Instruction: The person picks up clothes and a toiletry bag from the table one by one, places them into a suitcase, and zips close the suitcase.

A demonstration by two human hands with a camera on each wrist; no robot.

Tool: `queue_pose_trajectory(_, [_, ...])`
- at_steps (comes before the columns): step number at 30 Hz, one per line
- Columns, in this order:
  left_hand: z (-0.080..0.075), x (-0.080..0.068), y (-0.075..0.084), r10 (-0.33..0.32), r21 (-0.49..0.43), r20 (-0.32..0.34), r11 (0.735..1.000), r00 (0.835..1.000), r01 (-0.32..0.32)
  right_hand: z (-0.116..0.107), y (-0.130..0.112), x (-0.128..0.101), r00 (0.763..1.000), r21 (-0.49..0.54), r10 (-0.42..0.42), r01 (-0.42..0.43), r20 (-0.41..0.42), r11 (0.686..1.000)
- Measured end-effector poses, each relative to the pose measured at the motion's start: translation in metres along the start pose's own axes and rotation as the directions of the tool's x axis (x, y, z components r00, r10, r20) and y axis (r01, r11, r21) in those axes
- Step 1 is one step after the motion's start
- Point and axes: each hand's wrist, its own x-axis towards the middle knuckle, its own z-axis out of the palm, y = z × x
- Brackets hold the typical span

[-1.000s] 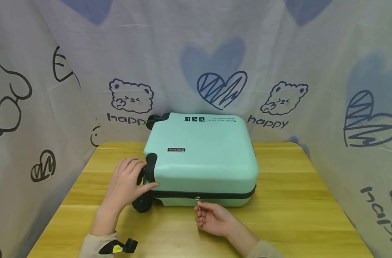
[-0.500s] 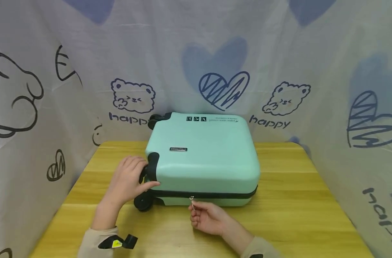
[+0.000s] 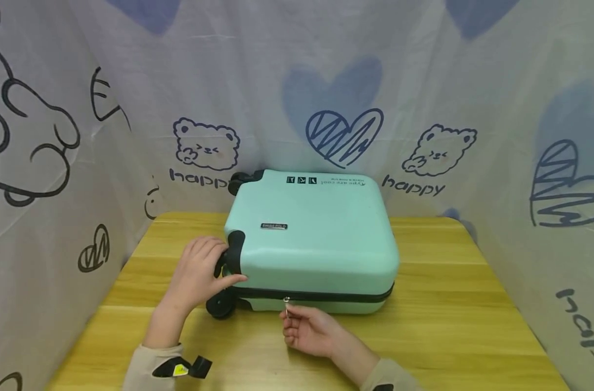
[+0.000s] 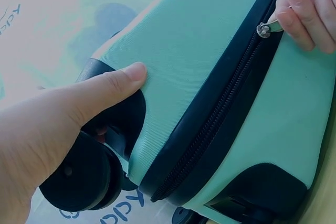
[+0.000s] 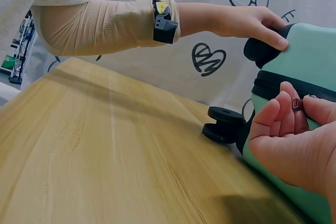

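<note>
Mint suitcase (image 3: pixel 311 239) lies flat mid-table. My left hand (image 3: pixel 196 274) grips its corner at nine o'clock; my right hand (image 3: pixel 308 331) pinches the zipper pull (image 3: pixel 287 305) at six. Zipping, I reckon; next needs a steady leftward pull.

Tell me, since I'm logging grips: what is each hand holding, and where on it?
The right hand pinches the zipper pull of the mint suitcase between its fingers. The left hand grips the suitcase's wheel corner.
</note>
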Motion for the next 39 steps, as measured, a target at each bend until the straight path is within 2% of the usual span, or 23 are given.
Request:
queue_pose_trajectory(8, [0.001,0.002,0.002,0.031,-0.021,-0.017,0.999,0.999,-0.031,0.005,0.003,0.006,0.999,-0.027,-0.016,0.015,-0.029,1.0])
queue_pose_trajectory(14, [0.0,-0.007,0.01,-0.032,-0.023,0.033,0.999,0.999,0.032,0.018,0.015,0.02,0.999,-0.058,0.038,-0.039,-0.008,0.998])
queue_pose_trajectory(17, [0.002,-0.008,0.013,-0.059,-0.03,0.028,0.998,0.998,0.059,0.019,0.015,0.022,0.999,-0.074,0.045,-0.047,-0.018,0.996])
queue_pose_trajectory(22, [0.003,-0.014,0.016,-0.087,-0.02,-0.048,0.996,0.995,0.086,0.016,0.017,0.021,0.998,-0.085,0.063,-0.061,0.02,0.994])
queue_pose_trajectory(26, [0.0,-0.023,0.021,-0.088,-0.024,-0.149,0.996,0.985,0.085,0.011,0.022,0.019,0.997,-0.096,0.071,-0.067,0.039,0.993])
queue_pose_trajectory(29, [-0.005,-0.032,0.028,-0.067,-0.058,-0.255,0.997,0.965,0.054,0.005,0.025,0.015,0.998,-0.113,0.065,-0.062,0.025,0.992])
queue_pose_trajectory(31, [-0.007,-0.038,0.034,-0.038,-0.084,-0.329,0.996,0.943,0.011,-0.001,0.024,0.011,0.998,-0.125,0.065,-0.062,0.019,0.99])
queue_pose_trajectory(35, [-0.006,-0.049,0.046,0.001,-0.14,-0.421,0.988,0.907,-0.066,-0.013,0.018,-0.001,0.997,-0.133,0.071,-0.066,0.029,0.989])
queue_pose_trajectory(37, [-0.002,-0.055,0.051,-0.014,-0.191,-0.437,0.979,0.899,-0.078,-0.016,0.013,-0.008,0.997,-0.138,0.066,-0.059,0.047,0.989])
queue_pose_trajectory(39, [0.003,-0.063,0.056,-0.061,-0.26,-0.417,0.964,0.907,-0.055,-0.019,0.006,-0.014,0.996,-0.143,0.06,-0.05,0.068,0.988])
